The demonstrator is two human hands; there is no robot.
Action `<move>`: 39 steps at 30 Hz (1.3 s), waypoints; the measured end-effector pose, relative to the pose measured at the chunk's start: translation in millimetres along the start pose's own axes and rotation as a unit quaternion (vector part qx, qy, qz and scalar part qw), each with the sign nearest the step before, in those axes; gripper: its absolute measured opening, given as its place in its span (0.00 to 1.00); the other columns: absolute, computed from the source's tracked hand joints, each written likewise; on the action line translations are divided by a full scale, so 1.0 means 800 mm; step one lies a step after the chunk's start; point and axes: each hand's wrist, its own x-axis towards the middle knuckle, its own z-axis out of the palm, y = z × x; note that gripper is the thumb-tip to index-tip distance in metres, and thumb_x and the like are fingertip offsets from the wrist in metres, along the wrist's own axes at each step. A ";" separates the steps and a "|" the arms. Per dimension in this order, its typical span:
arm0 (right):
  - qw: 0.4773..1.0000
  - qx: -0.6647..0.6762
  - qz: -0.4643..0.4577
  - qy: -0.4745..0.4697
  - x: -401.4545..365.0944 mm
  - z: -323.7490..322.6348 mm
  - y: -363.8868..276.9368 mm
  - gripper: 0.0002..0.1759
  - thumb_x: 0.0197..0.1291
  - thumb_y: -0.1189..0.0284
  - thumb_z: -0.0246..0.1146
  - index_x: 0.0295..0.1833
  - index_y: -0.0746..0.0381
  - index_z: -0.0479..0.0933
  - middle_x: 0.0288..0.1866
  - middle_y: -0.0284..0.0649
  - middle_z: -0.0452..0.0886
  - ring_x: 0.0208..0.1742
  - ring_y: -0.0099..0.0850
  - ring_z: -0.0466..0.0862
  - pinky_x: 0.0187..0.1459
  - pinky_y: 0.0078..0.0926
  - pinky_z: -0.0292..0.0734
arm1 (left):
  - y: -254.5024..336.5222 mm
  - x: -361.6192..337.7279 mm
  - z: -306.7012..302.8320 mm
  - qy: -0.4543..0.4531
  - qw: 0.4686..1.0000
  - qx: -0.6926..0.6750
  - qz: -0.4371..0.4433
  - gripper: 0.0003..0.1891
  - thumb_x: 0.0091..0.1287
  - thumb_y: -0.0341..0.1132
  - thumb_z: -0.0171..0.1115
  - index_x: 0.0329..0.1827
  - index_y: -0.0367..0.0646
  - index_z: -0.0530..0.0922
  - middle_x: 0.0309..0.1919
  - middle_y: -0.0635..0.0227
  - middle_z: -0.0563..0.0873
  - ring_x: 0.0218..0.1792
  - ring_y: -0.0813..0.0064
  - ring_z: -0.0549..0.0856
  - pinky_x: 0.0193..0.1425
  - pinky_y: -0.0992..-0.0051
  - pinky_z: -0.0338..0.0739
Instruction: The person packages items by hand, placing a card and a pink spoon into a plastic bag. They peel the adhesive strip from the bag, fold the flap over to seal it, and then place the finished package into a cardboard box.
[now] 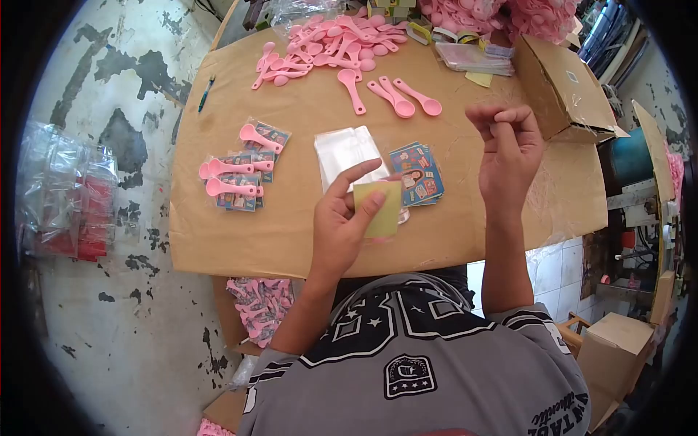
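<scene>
My left hand (343,221) grips a small yellow-green card (377,208) between thumb and fingers, in front of my body. A pinkish edge shows along the card's lower side. My right hand (509,138) is raised to the right over the table, its fingers curled and pinched; whatever they may hold is too small to make out. Behind the left hand lies a stack of clear plastic bags (338,150), partly covered by it. Just right of the held card sits a pile of blue printed cards (420,174).
Packed pink spoons with cards (234,185) lie at left on the brown-covered table (283,240). Loose spoons (342,43) are heaped at the back, with a few nearer (352,93). A cardboard box (560,87) stands at back right; a pen (206,94) lies at far left.
</scene>
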 end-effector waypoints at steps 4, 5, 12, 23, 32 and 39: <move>0.984 0.014 0.142 -0.105 -0.022 -0.021 -0.014 0.03 0.74 0.79 0.59 0.47 0.64 0.78 0.40 0.37 0.83 0.36 0.21 0.81 0.41 0.18 0.76 | -0.018 0.009 0.005 0.029 0.995 -0.057 0.071 0.20 0.79 0.30 0.65 0.70 0.32 0.75 0.68 0.48 0.84 0.62 0.69 0.88 0.57 0.71 0.91; 0.975 -0.021 0.180 -0.128 -0.033 -0.016 -0.017 0.04 0.74 0.79 0.60 0.48 0.64 0.80 0.40 0.35 0.83 0.36 0.19 0.80 0.39 0.17 0.75 | -0.019 0.010 0.006 0.033 0.993 -0.063 0.090 0.19 0.78 0.30 0.65 0.68 0.32 0.76 0.67 0.49 0.84 0.61 0.70 0.88 0.58 0.70 0.90; 0.927 -0.116 0.256 -0.246 -0.070 0.036 0.001 0.12 0.74 0.70 0.69 0.56 0.65 0.84 0.39 0.30 0.85 0.38 0.13 0.79 0.40 0.15 0.73 | -0.025 0.013 -0.008 0.016 0.990 -0.045 0.131 0.18 0.78 0.29 0.67 0.68 0.32 0.79 0.57 0.60 0.85 0.51 0.75 0.89 0.54 0.75 0.88; 0.933 -0.042 0.283 -0.219 -0.069 0.056 -0.017 0.05 0.74 0.77 0.67 0.50 0.65 0.86 0.41 0.29 0.84 0.40 0.15 0.80 0.41 0.16 0.73 | -0.011 -0.003 -0.025 0.044 0.987 -0.021 0.151 0.11 0.78 0.27 0.66 0.59 0.30 0.84 0.48 0.57 0.93 0.44 0.77 0.91 0.52 0.78 0.85; 0.931 -0.057 0.209 -0.294 -0.060 0.033 -0.024 0.06 0.72 0.81 0.64 0.45 0.66 0.87 0.43 0.31 0.81 0.42 0.18 0.78 0.41 0.18 0.71 | -0.020 0.003 -0.035 -0.005 0.966 0.026 0.255 0.08 0.76 0.17 0.59 0.51 0.33 0.84 0.39 0.69 0.91 0.36 0.87 0.85 0.44 0.85 0.78; 0.924 -0.142 0.191 -0.298 -0.061 0.028 -0.027 0.04 0.71 0.79 0.68 0.48 0.66 0.86 0.43 0.30 0.82 0.37 0.14 0.77 0.37 0.13 0.69 | -0.015 -0.001 -0.024 -0.010 0.987 -0.005 0.159 0.14 0.72 0.18 0.68 0.59 0.32 0.82 0.44 0.61 0.93 0.47 0.81 0.90 0.51 0.83 0.83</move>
